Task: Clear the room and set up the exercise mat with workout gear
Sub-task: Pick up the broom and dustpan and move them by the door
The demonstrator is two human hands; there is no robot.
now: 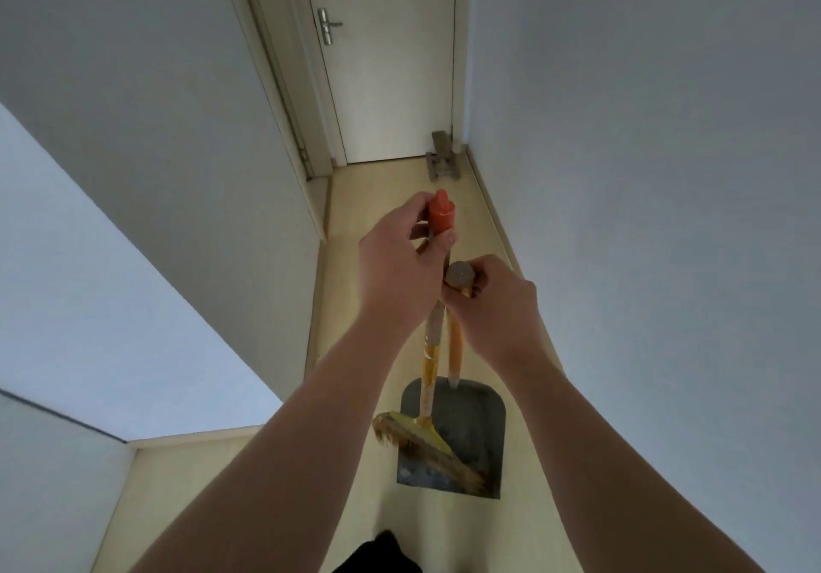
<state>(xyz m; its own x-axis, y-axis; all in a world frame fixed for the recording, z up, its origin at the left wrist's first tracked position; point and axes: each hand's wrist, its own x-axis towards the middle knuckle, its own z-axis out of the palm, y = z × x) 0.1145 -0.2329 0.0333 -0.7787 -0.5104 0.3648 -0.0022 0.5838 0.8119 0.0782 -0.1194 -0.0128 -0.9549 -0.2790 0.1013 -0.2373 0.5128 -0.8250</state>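
I hold two long-handled tools upright in front of me in a narrow hallway. My left hand grips the broom handle just under its red cap. The yellow broom head with brown bristles hangs low, over the pan. My right hand grips the top of the orange dustpan handle, whose round brown end shows above my fingers. The dark grey dustpan hangs just above the pale wooden floor. No exercise mat or workout gear is in view.
A shut white door with a metal lever handle closes the hallway ahead. A small wooden object stands on the floor at the door's right corner. Another door frame lines the left wall. White walls stand close on both sides.
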